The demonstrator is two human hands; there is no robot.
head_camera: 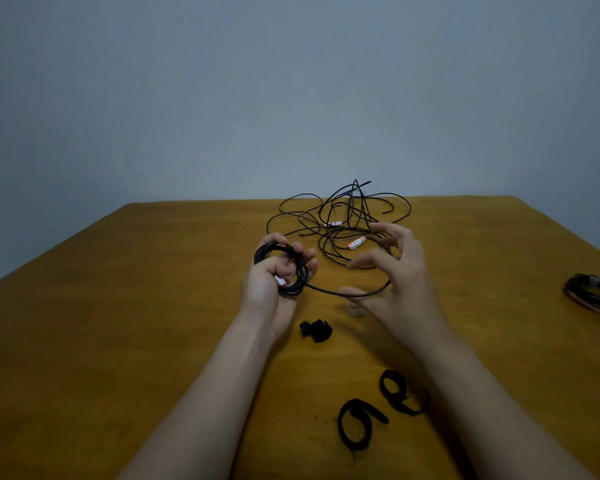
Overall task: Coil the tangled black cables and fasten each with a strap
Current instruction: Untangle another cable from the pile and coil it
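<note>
My left hand (274, 282) grips a small coil of black cable (293, 271) with a white-and-red tag, held above the wooden table (118, 306). From the coil a loose black strand (347, 294) arcs right to my right hand (395, 271), whose fingers are spread and blurred; the strand runs along its fingers. Behind both hands lies the tangled pile of black cables (343, 216) with two white-and-red tags. Three black straps lie near me: one folded (315, 330) below the hands, two looped (357, 424), (397, 391) between my forearms.
A finished coil of black cable (593, 296) with a strap sits at the table's right edge. The far table edge meets a plain grey wall (291, 98).
</note>
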